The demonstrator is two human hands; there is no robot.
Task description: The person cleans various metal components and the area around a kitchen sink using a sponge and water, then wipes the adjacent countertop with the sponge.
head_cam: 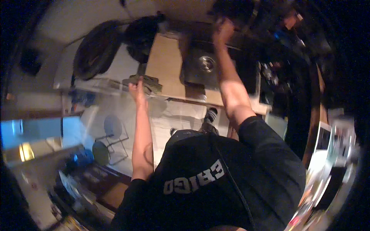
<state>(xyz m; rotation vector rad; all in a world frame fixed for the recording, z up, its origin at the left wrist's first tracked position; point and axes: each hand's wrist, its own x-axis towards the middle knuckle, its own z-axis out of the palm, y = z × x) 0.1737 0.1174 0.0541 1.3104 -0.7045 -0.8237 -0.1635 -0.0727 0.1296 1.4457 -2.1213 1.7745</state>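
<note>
My left hand [137, 88] is closed on a greenish-grey cloth [151, 83] at the front edge of a light wooden worktop [164, 57]. My right hand [225, 29] reaches past the far side of a dark sink basin [196, 69] with a round metal drain [206, 63]. Around its fingers it is dark and blurred, so whether it holds the dark object [234, 10] there cannot be told. Left of the worktop are a large dark oval pan-like object [98, 50] and another dark round one [141, 36].
Blurred small items [271, 75] stand right of the sink. Below the worktop edge is a pale tiled floor [185, 112], where my foot in a striped slipper [212, 114] shows. A folding chair [112, 127] stands at the left. Cluttered shelves [332, 161] line the far right.
</note>
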